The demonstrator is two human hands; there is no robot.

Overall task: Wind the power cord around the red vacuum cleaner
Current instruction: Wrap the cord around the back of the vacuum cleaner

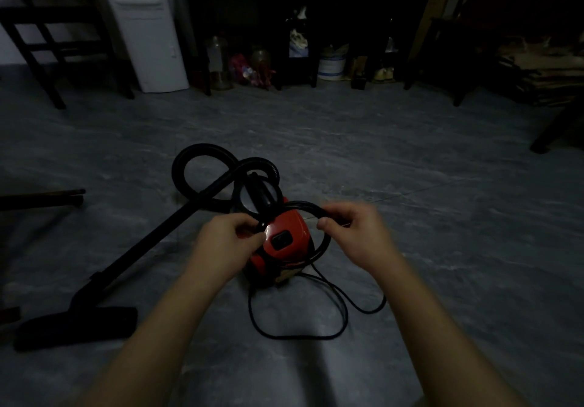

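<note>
Two grips on the power cord (305, 207): one end of a raised loop pinched between thumb and curled fingers of the left hand (232, 237), the other end pinched the same way in the right hand (350, 228). Impossible to tell how many strands bunched in either pinch; too dim and blurred there.

Likely trouble from here, as a judgement. Could slide straight off the rounded red casing if laid down slack, with no hook or groove visible to seat it. Could knot while being hauled up, judging by the loose loops nearer than both grips, seemingly crossing one another on the floor (410, 185). Could snag on the black hose (202, 174) coiled beyond the left grip, close against the far end of the machine. Could drag or tip the small body toward the grips if pulled hard against a snag. Might also shed a turn from either pinch during a change of hold for the next wrap.

Directly below and between the two grips: the red vacuum cleaner (286, 248), resting on the floor, its dark top switch under the gap between the thumbs. Arched from grip to grip across the far end of that body, then dropping from the right grip down the casing's side to the slack below. Contact between either hand and the casing itself: cannot tell.
</note>
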